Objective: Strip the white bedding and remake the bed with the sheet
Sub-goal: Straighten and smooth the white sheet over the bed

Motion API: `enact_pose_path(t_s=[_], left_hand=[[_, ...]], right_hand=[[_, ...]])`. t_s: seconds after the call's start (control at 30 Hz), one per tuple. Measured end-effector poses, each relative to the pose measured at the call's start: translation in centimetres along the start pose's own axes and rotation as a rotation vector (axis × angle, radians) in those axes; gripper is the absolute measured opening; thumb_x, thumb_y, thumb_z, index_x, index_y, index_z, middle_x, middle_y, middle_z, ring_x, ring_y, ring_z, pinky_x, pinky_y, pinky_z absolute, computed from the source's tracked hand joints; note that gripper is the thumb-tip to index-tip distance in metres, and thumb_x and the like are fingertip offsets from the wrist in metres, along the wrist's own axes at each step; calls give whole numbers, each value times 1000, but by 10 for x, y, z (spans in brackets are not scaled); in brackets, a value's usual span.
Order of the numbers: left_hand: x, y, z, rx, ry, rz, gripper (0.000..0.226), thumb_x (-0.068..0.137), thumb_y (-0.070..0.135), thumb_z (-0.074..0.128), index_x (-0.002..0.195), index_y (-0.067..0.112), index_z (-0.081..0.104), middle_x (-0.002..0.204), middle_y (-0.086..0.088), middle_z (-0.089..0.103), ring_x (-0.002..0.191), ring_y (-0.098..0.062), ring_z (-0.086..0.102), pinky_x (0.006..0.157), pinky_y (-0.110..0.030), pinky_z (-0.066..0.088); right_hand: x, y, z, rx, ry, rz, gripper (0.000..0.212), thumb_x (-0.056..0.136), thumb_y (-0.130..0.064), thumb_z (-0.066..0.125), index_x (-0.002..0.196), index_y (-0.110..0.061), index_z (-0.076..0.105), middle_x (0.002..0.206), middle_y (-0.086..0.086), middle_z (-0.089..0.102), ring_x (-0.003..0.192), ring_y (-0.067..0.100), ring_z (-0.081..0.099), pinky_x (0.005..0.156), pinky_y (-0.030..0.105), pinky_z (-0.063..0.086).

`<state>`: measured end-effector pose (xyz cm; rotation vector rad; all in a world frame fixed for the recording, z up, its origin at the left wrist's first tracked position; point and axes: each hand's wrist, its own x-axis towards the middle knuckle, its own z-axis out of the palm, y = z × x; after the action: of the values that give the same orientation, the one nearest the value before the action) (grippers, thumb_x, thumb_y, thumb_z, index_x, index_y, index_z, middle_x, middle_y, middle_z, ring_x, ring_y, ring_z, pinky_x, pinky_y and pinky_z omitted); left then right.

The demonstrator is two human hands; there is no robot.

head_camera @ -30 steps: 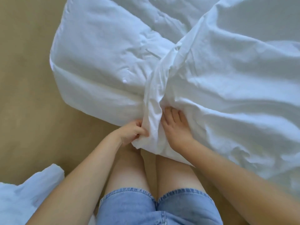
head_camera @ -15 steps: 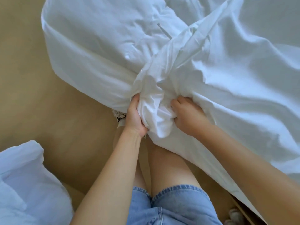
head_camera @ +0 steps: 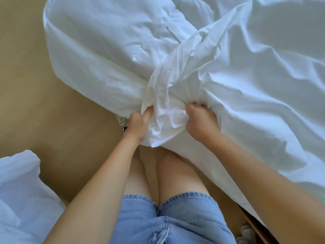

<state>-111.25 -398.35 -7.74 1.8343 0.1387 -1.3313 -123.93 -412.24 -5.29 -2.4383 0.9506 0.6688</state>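
A white sheet (head_camera: 255, 88) lies rumpled over the bed on the right and is gathered into a bunch at the bed's near corner. My left hand (head_camera: 139, 122) grips the left side of that bunch with its fingers curled into the cloth. My right hand (head_camera: 200, 120) is clenched in a fist on the bunch's right side. A thick white duvet (head_camera: 98, 50) hangs over the corner to the upper left, partly under the sheet.
Tan floor (head_camera: 35, 95) lies to the left. A second heap of white bedding (head_camera: 21, 199) sits at the lower left. My bare legs and denim shorts (head_camera: 167, 219) stand against the bed edge. The wooden bed frame (head_camera: 255, 226) shows at the lower right.
Both hands went from lying along the sheet's fold to clenching a gathered bunch of it, and the bunch has been drawn up and toward me.
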Motion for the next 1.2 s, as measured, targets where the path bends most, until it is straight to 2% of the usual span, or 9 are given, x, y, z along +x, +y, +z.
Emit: enact_pose_path(t_s=[0.17, 0.4, 0.53, 0.63, 0.7, 0.83, 1.0, 1.1, 1.2], left_hand=[[-23, 38, -27, -253, -311, -32, 48, 88, 39, 51, 119, 4, 63, 115, -15, 67, 106, -28, 64, 91, -36, 52], [-28, 118, -106, 45, -430, 134, 35, 77, 49, 59, 84, 20, 78, 88, -6, 74, 83, -22, 69, 74, -32, 52], [-4, 168, -173, 245, -324, 200, 42, 56, 58, 77, 81, 24, 78, 87, -4, 74, 77, -16, 70, 65, -22, 55], [44, 183, -174, 474, -132, 174, 26, 85, 36, 64, 67, 19, 67, 71, -7, 62, 58, -10, 61, 53, -15, 47], [74, 186, -154, 569, -59, 139, 26, 95, 33, 53, 72, 20, 55, 73, -5, 53, 61, -13, 55, 66, -23, 48], [116, 187, -128, 567, -106, 24, 25, 90, 13, 53, 66, 13, 47, 71, -10, 49, 63, -24, 49, 62, -32, 44], [139, 204, -132, 578, -69, 83, 19, 85, 20, 57, 69, 14, 48, 73, -8, 56, 73, -24, 55, 71, -36, 49], [141, 206, -144, 792, 50, 257, 22, 86, 33, 57, 72, 18, 50, 71, -1, 59, 77, -27, 60, 72, -37, 48], [153, 203, -166, 980, 78, 428, 36, 82, 49, 62, 104, 23, 52, 100, 6, 57, 101, -22, 55, 81, -37, 44]], right_hand=[[-36, 16, -49, 219, 185, -34, 31, 66, 11, 51, 68, -17, 38, 68, -6, 41, 63, 22, 40, 56, 30, 29], [-81, 43, -105, 280, 346, 162, 9, 63, -2, 41, 61, -9, 46, 57, -3, 44, 59, 25, 47, 51, 30, 33], [-105, 72, -116, 235, 375, 479, 22, 67, -15, 37, 64, 1, 51, 60, 13, 51, 61, 30, 49, 51, 29, 33], [-100, 51, -101, 153, 267, 601, 29, 71, -16, 38, 72, 5, 59, 70, 17, 56, 66, 33, 51, 56, 33, 33], [-85, 29, -89, 84, 125, 643, 21, 77, -6, 48, 86, 4, 63, 88, 19, 61, 78, 36, 53, 61, 34, 37], [-47, -14, -79, 32, -150, 580, 36, 78, -19, 57, 113, -13, 50, 118, 10, 49, 108, 30, 44, 81, 34, 38], [43, -117, -99, 337, 215, 324, 47, 75, -22, 61, 119, -7, 54, 115, 13, 51, 107, 32, 46, 90, 37, 36], [110, -169, -107, 434, 165, 198, 45, 83, -24, 57, 124, -8, 48, 124, 10, 45, 116, 29, 39, 99, 35, 33], [163, -199, -109, 496, 91, 218, 47, 89, -31, 52, 129, -9, 42, 131, 10, 40, 123, 28, 32, 100, 35, 30]])
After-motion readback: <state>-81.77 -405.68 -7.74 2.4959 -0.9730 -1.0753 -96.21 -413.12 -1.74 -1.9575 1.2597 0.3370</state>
